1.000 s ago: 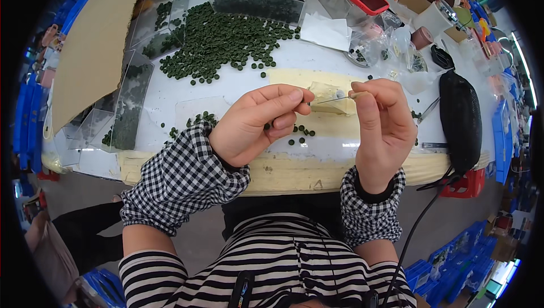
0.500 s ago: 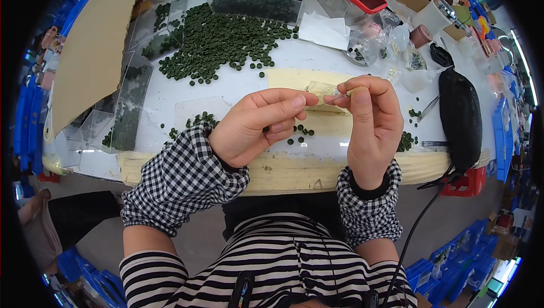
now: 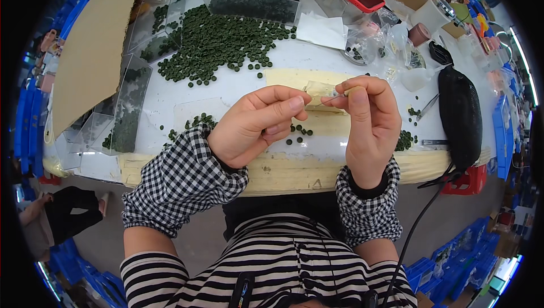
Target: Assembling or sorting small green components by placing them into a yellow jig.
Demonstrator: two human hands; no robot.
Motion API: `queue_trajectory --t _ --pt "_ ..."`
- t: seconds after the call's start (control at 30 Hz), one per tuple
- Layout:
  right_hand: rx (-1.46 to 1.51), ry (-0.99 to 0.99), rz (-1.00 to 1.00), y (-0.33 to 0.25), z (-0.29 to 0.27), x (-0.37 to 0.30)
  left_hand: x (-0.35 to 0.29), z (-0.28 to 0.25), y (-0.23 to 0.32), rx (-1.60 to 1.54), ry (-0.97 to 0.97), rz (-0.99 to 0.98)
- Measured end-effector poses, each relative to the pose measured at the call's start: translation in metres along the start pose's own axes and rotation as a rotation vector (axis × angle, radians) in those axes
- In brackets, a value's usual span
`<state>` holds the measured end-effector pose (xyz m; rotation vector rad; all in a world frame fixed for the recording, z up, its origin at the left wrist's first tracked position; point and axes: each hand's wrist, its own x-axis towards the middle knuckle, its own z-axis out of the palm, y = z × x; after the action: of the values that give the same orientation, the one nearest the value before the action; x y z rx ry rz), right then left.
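Fingertips of left hand (image 3: 258,124) and right hand (image 3: 368,121) pinch a thin needle (image 3: 331,99) above scattered green beads (image 3: 221,42)

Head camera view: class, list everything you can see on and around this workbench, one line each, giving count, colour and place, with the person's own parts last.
small round dark green beads: many, green, heaped at the table's upper left
white worktable: one, white, centre
clear plastic trays: several, transparent, top and left
brown cardboard sheet: one, tan, left
black mesh pouch: one, black, right
white thread spool: one, white, upper right
left hand: one, pinching near the right fingertips
right hand: one, fingers pinching a thin pale strand
checked sleeves: two, black-white, lower centre
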<state>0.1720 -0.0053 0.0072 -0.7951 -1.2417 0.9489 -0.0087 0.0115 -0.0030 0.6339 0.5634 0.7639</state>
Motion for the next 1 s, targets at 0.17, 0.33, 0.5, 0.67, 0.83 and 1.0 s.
queue_trajectory --t 0.17,0.33,0.5,0.67,0.83,1.0 --pt "0.012 0.006 0.023 -0.0018 0.0000 -0.0008 0.0004 0.0033 0.0022 0.004 0.023 -0.026" --pt "-0.050 -0.002 0.008 -0.0016 0.0012 -0.0004 0.0005 0.0030 0.0019 0.017 0.016 -0.030" --pt "-0.097 -0.003 0.009 0.0004 0.0002 0.0000 0.0012 0.0023 0.0005 0.016 0.000 -0.026" --pt "-0.124 -0.019 -0.009 0.0039 -0.0004 0.0010 0.0006 0.0017 -0.0004 0.020 -0.008 -0.021" --pt "-0.060 0.033 0.011 0.0016 -0.0002 0.0004 0.0015 0.0029 0.0000 0.018 0.002 -0.030" --pt "-0.219 0.165 -0.084 -0.0006 -0.0044 0.0038 0.0006 0.0030 0.0014 0.020 0.013 -0.031"
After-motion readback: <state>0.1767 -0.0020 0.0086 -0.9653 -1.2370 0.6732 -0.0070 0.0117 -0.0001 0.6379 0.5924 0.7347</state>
